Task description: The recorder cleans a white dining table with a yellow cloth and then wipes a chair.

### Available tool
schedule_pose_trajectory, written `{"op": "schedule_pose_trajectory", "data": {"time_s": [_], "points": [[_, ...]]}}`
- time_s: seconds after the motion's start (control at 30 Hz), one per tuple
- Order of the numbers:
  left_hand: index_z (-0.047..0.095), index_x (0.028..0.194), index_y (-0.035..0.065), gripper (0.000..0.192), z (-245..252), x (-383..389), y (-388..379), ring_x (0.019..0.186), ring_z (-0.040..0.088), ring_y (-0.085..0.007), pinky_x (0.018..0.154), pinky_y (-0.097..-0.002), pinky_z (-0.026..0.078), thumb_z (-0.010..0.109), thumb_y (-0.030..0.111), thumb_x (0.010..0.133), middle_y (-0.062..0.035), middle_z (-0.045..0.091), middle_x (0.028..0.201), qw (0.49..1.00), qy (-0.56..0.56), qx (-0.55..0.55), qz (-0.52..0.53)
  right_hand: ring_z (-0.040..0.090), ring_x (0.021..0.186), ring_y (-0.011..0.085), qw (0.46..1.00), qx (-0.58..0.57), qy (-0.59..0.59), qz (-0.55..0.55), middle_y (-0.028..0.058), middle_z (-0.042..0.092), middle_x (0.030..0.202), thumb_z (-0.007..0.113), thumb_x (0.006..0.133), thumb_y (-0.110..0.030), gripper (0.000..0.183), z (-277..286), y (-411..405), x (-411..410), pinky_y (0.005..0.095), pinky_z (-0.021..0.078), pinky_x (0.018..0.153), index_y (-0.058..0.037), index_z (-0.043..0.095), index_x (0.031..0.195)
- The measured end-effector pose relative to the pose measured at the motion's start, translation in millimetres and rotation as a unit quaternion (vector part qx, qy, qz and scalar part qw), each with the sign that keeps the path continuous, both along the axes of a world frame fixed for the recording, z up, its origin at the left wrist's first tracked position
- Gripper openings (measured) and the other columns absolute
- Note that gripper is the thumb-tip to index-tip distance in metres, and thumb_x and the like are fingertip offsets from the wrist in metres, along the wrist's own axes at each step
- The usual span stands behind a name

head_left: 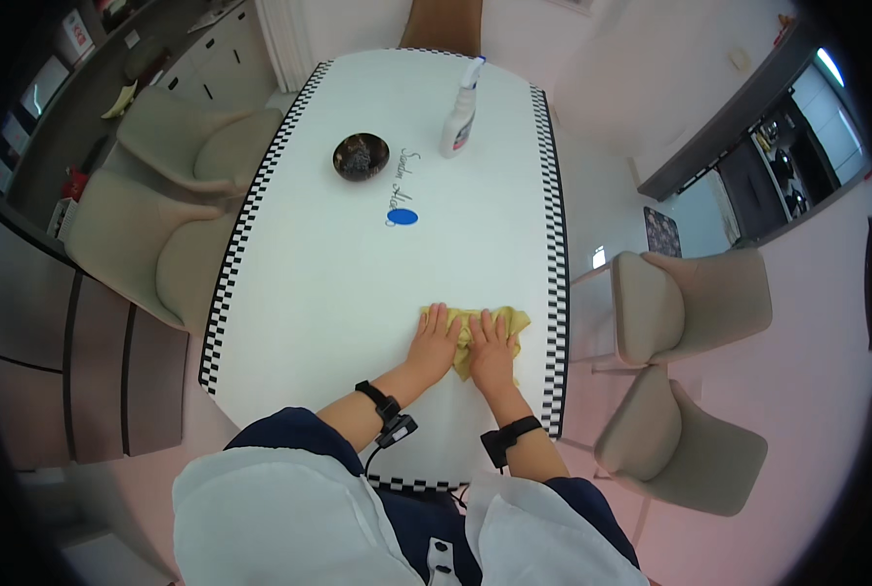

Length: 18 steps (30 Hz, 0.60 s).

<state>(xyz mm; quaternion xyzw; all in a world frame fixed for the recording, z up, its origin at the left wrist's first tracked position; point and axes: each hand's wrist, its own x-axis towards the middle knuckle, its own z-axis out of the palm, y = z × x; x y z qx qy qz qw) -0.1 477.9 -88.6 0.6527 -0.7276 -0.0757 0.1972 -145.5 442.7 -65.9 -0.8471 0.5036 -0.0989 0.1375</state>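
Note:
Both of my hands press down on a crumpled yellow cloth (513,320) on the white tabletop (296,308), close to its right checkered edge. My left hand (434,346) lies flat over the cloth's left part, fingers extended forward. Just beside it, my right hand (491,353) rests palm down on the cloth with its fingers spread. Neither hand visibly pinches the fabric, and parts of it are hidden beneath them. A white spray bottle (459,121) with a blue-tipped trigger head stands farther back. To its left sits a dark round bowl (361,157).
Printed script and a blue oval (403,217) mark the tabletop's middle. Two beige chairs (128,234) line the left side; two more chairs (699,439) stand at the right. A brown chair back (443,26) rises beyond the far edge.

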Motion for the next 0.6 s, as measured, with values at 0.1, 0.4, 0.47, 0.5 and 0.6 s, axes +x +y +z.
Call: {"op": "schedule_pose_trajectory", "data": {"time_s": [0.1,0.4,0.47,0.5,0.6], "points": [[0.044,0.13,-0.0025,0.048,-2.7,10.5,-49.6,0.133,0.029,-0.0458,0.109,-0.0541,0.023,0.049,0.01,0.084,-0.0329,0.033,0.139,1.0,0.019,0.003,0.005,0.024,0.137,0.0375,0.999,0.013,0.027,-0.014,0.0094,0.031,0.148,0.052,0.089,-0.019,0.049,-4.0,-50.7,16.7,0.0616,0.0161,0.107,-0.015,0.043,0.137],[0.044,0.131,-0.0019,0.048,1.9,32.4,-121.0,0.133,0.029,-0.0432,0.109,-0.0521,0.023,0.048,0.01,0.085,-0.03,0.034,0.139,0.999,0.029,0.004,0.016,0.023,0.136,0.0401,0.999,-0.02,0.034,0.003,0.0117,0.032,0.148,0.051,0.087,-0.013,0.052,-10.0,-130.6,42.7,0.0661,0.0178,0.103,-0.0162,0.042,0.138],[0.044,0.131,-0.0019,0.047,11.3,33.3,-110.8,0.133,0.03,-0.0433,0.109,-0.0515,0.024,0.048,0.01,0.085,-0.0297,0.034,0.139,0.998,0.042,0.04,-0.001,0.023,0.136,0.0404,0.999,-0.025,0.027,0.007,0.0118,0.032,0.148,0.05,0.087,-0.012,0.052,-11.2,-124.7,39.3,0.0664,0.0179,0.103,-0.0164,0.042,0.138],[0.044,0.13,-0.0019,0.046,15.5,39.1,-103.5,0.132,0.03,-0.0433,0.109,-0.0508,0.025,0.047,0.009,0.085,-0.0294,0.035,0.138,0.996,0.051,0.077,-0.015,0.024,0.136,0.0394,0.999,-0.02,0.034,0.008,0.0108,0.032,0.148,0.049,0.087,-0.013,0.052,-11.5,-115.1,42.2,0.0654,0.0162,0.104,-0.0169,0.042,0.138],[0.043,0.13,-0.0025,0.047,7.5,50.4,-53.0,0.132,0.03,-0.0437,0.109,-0.0503,0.025,0.047,0.007,0.085,-0.0292,0.033,0.14,0.999,0.031,0.043,-0.007,0.025,0.136,0.0386,0.999,-0.017,0.02,0.03,0.0102,0.033,0.147,0.049,0.087,-0.013,0.051,-8.0,-69.7,50.9,0.0647,0.0151,0.105,-0.0169,0.042,0.138]]}}
